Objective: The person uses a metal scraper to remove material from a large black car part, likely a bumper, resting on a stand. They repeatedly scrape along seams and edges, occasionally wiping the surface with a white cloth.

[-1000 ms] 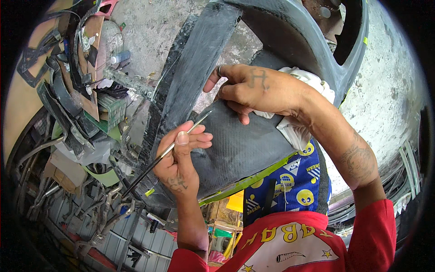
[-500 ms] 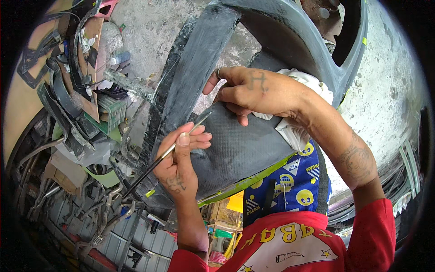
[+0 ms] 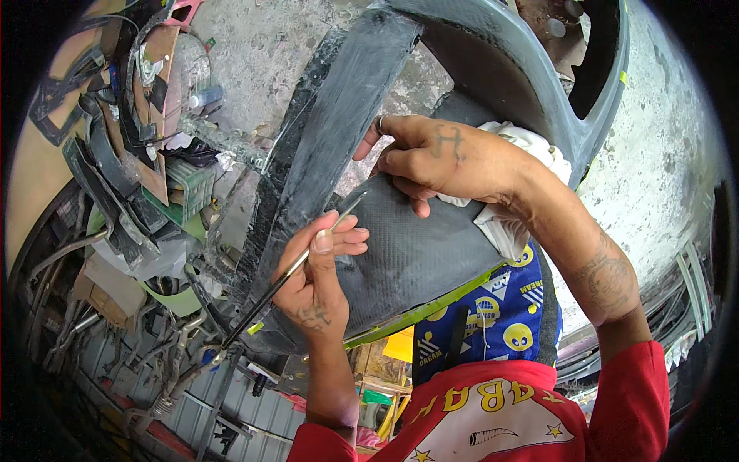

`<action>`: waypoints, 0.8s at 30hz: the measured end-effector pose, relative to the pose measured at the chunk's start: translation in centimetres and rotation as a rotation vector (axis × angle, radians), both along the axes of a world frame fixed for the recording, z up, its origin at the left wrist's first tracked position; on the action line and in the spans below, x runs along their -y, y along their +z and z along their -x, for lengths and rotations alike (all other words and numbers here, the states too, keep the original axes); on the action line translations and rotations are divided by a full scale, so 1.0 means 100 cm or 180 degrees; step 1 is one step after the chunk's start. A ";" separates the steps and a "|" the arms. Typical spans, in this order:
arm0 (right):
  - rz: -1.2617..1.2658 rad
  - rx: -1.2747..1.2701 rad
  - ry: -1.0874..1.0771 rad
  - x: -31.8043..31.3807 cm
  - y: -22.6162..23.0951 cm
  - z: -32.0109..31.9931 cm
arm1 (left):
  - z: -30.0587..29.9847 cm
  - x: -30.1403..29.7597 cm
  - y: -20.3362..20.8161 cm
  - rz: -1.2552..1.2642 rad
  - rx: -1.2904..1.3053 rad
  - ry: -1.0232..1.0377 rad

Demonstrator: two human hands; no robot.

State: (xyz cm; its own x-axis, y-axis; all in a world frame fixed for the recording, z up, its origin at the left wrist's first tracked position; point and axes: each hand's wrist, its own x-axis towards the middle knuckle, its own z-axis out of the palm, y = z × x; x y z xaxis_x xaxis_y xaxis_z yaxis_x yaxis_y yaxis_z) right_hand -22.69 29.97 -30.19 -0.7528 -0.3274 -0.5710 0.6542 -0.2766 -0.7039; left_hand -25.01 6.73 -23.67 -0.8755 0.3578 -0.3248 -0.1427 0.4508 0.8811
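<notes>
1. Nearest the worker, blue patterned cloth covers the lap, just below the grey panel; the lap seems to support it. Green edging follows the panel's near rim.
2. Over the panel's left side, the left hand pinches a slim brush-like tool, thumb on top, probably for fine control (whether its tip touches the panel, I can't tell).
3. At the panel's far edge, the right hand has bent, partly spread fingers; I can't tell whether it grips anything. White cloth lies below its wrist.
4. Between both hands, the panel's middle leaves room; beyond it shows concrete floor.
</notes>
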 end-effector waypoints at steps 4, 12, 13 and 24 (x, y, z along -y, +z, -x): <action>0.0022 0.0063 -0.0006 0.000 -0.002 -0.001 | 0.000 0.001 -0.003 -0.0066 -0.0091 -0.0060; -0.0039 0.0077 0.0029 -0.002 0.002 0.000 | 0.001 0.002 -0.003 -0.0051 -0.0049 -0.0123; -0.0071 0.0085 0.0038 -0.003 0.004 0.001 | 0.002 0.002 -0.002 -0.0032 -0.0053 -0.0139; 0.0185 0.0152 -0.0100 -0.001 -0.002 0.000 | 0.008 -0.002 -0.002 0.0245 -0.0334 -0.0497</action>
State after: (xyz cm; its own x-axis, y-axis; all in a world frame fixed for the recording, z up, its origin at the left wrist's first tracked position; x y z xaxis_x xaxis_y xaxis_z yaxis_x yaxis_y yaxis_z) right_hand -22.68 30.07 -30.34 -0.7355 -0.3378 -0.5873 0.6772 -0.3369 -0.6542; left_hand -25.80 6.94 -23.89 -0.8419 0.4694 -0.2663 0.0251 0.5270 0.8495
